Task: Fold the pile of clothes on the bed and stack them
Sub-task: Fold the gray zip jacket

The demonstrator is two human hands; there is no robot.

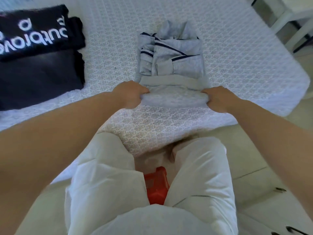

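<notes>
A light grey garment [172,65] with dark navy trim lies partly folded on the white patterned bed [237,56], sleeves tucked over its middle. My left hand [130,94] grips the near left end of its folded bottom edge. My right hand [220,99] grips the near right end of the same edge. The fold between my hands is lifted slightly off the bed. A stack of dark folded clothes [39,65] lies at the left, topped by a black piece with white lettering [33,31].
My legs in white trousers [118,184] stand against the bed's near edge. A red object [156,187] sits on the floor between them. A white furniture frame [288,16] stands beyond the bed's far right corner.
</notes>
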